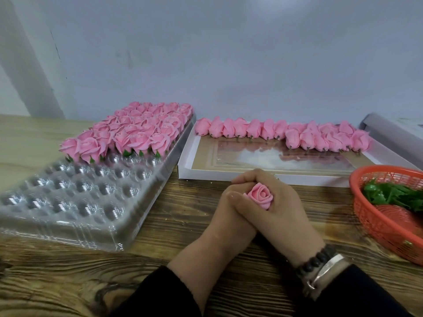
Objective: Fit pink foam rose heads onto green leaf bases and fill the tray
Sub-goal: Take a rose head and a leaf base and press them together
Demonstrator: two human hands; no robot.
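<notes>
Head cam | both hands, left (pixel 231 207) + right (pixel 281 202), wrapped round 1 pink rose (pixel 261 195) over table (pixel 183 225) middle | clear tray (pixel 68 197) left, front rows bare | white box (pixel 229 173) behind | red basket (pixel 386 225) at right edge

Small craft-assembly workbench, prob. a workshop or home piecework spot. Wood-grain table (pixel 174 225) pushed against bare pale wall (pixel 229 53). Clear blister tray (pixel 68 197) at left edge, far half packed w/ pink roses (pixel 137 129); white flat box (pixel 190 156) of loose rose heads (pixel 286 133) along back edge; red basket (pixel 377 220) of green leaf bases (pixel 393 193) at right edge.
</notes>
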